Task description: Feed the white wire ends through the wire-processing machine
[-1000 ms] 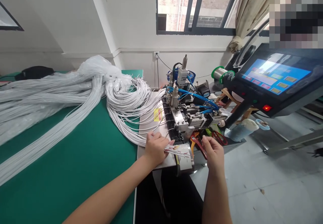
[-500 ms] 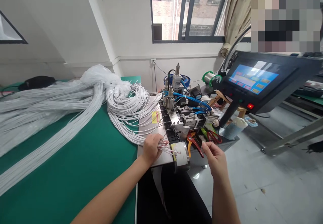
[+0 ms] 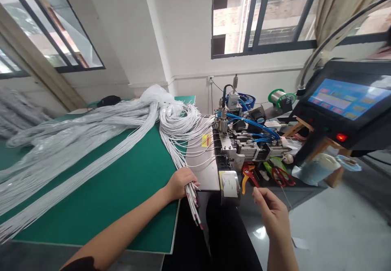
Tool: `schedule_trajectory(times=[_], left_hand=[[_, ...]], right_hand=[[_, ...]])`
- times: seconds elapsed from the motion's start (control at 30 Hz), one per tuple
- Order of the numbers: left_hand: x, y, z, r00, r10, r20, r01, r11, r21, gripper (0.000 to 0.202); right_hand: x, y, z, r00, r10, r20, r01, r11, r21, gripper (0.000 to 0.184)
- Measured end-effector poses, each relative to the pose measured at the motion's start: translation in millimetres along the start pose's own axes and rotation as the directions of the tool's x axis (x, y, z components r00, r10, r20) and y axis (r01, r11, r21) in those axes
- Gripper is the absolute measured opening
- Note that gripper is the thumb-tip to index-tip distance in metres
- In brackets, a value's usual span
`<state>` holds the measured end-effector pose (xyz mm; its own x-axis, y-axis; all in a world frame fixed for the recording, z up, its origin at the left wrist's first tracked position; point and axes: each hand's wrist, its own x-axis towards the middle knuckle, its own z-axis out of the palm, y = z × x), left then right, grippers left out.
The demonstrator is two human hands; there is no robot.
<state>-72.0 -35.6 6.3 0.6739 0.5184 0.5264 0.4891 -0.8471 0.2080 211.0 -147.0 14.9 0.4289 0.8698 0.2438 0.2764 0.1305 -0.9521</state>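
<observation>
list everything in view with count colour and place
green table mat: one, green, bench left
long white wire bundles: many, white, across the mat
handful of red-tipped white wires: one, white and red, hanging over bench edge
grey metal plate: one, grey, beside mat
metal machine with blue hoses: one, silver, bench centre
black touchscreen panel: one, blue screen, right
green-rimmed spool: one, green, behind machine
orange-handled pliers: one, orange, before machine
red-handled scissors: one, red, right of pliers
single thin wire: one, pale, below scissors
left hand: closed on the handful
right hand: pinching the thin wire
</observation>
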Motion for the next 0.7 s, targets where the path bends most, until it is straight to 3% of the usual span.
schedule_trajectory(times=[0.13,0.3,0.5,0.7], left_hand=[[-12.7,-5.1,-5.2,0.999,0.032,-0.010,-0.031,0.999,0.004,0.022],[-13.3,-11.8,-15.4,0.999,-0.048,0.013,0.047,0.995,0.085,0.016],[-15.4,-25.9,-29.8,0.971,-0.065,0.229,0.042,0.993,0.106,0.040],[-3.3,-45.4,-37.6,0.928,0.019,0.371,-0.094,0.978,0.186,0.037]], right_hand=[[-1.8,0.3,6.6,0.998,0.011,0.057,-0.014,0.999,0.049,0.033],[-4.1,-2.2,10.6,0.994,0.002,0.108,-0.012,0.996,0.085,0.033],[-0.2,5.2,7.6,0.996,0.024,0.084,-0.029,0.997,0.064,0.033],[5.6,21.5,4.5,0.989,0.014,0.150,-0.020,0.999,0.036,0.034]])
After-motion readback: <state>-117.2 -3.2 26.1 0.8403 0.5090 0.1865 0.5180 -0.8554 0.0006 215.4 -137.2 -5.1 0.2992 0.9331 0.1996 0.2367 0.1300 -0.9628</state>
